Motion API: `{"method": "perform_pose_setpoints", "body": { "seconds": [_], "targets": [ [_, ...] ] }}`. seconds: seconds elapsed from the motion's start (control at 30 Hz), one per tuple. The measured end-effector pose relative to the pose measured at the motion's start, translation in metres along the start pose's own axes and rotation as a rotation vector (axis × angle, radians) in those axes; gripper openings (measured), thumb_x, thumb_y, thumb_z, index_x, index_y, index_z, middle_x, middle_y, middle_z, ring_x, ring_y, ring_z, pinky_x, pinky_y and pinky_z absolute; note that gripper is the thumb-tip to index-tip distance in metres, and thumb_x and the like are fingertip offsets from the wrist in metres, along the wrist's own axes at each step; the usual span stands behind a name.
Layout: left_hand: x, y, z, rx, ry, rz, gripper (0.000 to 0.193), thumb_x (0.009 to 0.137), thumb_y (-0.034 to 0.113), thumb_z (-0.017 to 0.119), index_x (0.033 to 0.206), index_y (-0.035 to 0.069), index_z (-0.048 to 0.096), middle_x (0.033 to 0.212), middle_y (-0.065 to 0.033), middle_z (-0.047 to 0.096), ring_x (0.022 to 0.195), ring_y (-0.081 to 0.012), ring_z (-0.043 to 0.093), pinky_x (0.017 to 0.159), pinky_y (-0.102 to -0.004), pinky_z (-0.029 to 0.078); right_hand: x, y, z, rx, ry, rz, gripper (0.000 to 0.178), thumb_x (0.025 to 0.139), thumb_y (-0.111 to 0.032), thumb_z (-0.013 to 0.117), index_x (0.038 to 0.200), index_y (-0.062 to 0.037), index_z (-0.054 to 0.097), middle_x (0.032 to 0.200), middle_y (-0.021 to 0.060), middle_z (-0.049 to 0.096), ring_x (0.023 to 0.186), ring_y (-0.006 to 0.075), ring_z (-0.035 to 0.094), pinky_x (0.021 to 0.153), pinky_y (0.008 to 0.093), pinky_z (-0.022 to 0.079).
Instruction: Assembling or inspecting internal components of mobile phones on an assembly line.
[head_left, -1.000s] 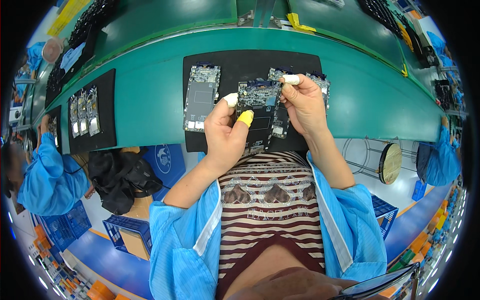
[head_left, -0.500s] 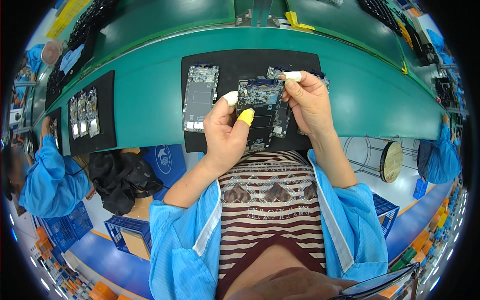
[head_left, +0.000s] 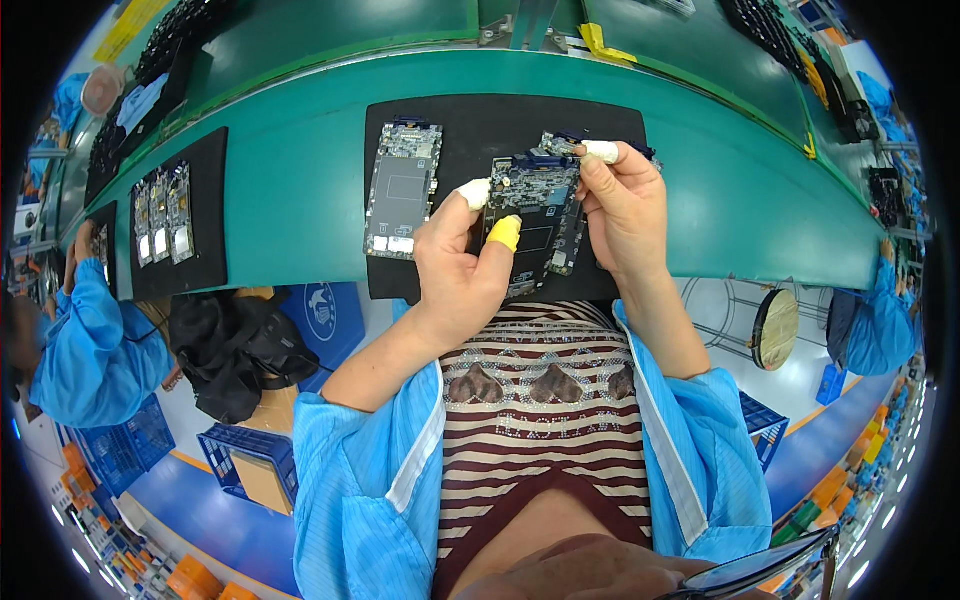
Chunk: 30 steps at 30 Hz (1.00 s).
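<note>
A dark circuit board (head_left: 533, 240) with dense small components and a dark blue part along its top edge is held over the black mat (head_left: 480, 120). My left hand (head_left: 455, 275) grips its left side, the yellow-covered thumb lying on its face and a white-covered finger at the edge. At the upper right corner, the thumb and white-covered index finger of my right hand (head_left: 628, 205) are pinched together; what lies between them is too small to make out. Left of my hands, a similar board (head_left: 403, 190) lies on the mat. Other boards behind the held one are partly covered.
The mat lies on a green bench (head_left: 300, 130). Farther left, another black mat (head_left: 213, 215) bears several boards (head_left: 162, 215), near a co-worker's blue sleeve (head_left: 95, 340). A raised green surface (head_left: 350, 30) runs along the back. Below the bench are a black bag (head_left: 235, 350) and blue crates (head_left: 245, 465).
My left hand and the held board have shifted slightly to the right, and the board is turned a little. My right hand stays pinched at its upper right corner.
</note>
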<state>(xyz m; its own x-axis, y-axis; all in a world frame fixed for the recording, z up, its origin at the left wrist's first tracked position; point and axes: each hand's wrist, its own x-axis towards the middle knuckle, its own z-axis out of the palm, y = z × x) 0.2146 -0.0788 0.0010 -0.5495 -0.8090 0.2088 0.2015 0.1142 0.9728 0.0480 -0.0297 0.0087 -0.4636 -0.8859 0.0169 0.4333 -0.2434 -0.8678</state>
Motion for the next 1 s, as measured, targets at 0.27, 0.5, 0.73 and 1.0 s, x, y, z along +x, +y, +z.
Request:
{"method": "perform_pose_setpoints", "body": {
  "seconds": [0.27, 0.5, 0.73, 1.0],
  "targets": [
    [-0.007, -0.002, 0.006, 0.234, 0.036, 0.127, 0.029, 0.077, -0.009, 0.054, 0.106, -0.008, 0.051, 0.091, -0.0077, 0.06, 0.082, -0.0096, 0.055, 0.072, -0.0218, 0.046, -0.002, 0.012, 0.02, 0.087, 0.094, -0.103, 0.005, 0.087, -0.005, 0.059, 0.091, -0.0033, 0.058, 0.084, 0.0022, 0.062, 0.069, 0.0062, 0.055, 0.062, 0.0207, 0.048],
    [-0.001, -0.001, 0.012, 0.55, 0.056, 0.452, 0.028, 0.073, -0.007, 0.058, 0.101, -0.009, 0.054, 0.083, -0.0109, 0.059, 0.074, -0.0133, 0.056, 0.064, -0.025, 0.046, 0.005, 0.028, 0.016, 0.169, 0.117, -0.05, 0.003, 0.087, -0.005, 0.059, 0.089, -0.0045, 0.057, 0.081, 0.0014, 0.061, 0.068, 0.0062, 0.055, 0.058, 0.0223, 0.048],
    [-0.001, -0.012, 0.006, 0.032, 0.134, 0.05, 0.023, 0.075, -0.008, 0.054, 0.098, -0.006, 0.056, 0.082, -0.0073, 0.058, 0.07, -0.0092, 0.054, 0.059, -0.0235, 0.044, 0.008, 0.025, 0.002, 0.108, 0.076, 0.113, 0.009, 0.086, -0.007, 0.06, 0.093, -0.0017, 0.062, 0.077, -0.0004, 0.059, 0.067, 0.0054, 0.051, 0.06, 0.0193, 0.041],
    [0.003, -0.003, 0.001, -0.04, 0.094, -0.068, 0.025, 0.078, -0.007, 0.052, 0.103, -0.004, 0.054, 0.091, -0.0063, 0.059, 0.078, -0.0063, 0.054, 0.066, -0.0193, 0.045, 0.003, 0.017, 0.0, 0.069, 0.019, 0.125, 0.018, 0.088, -0.011, 0.058, 0.101, -0.0001, 0.063, 0.078, 0.0009, 0.057, 0.07, 0.008, 0.049, 0.066, 0.0205, 0.041]
  ]
}}
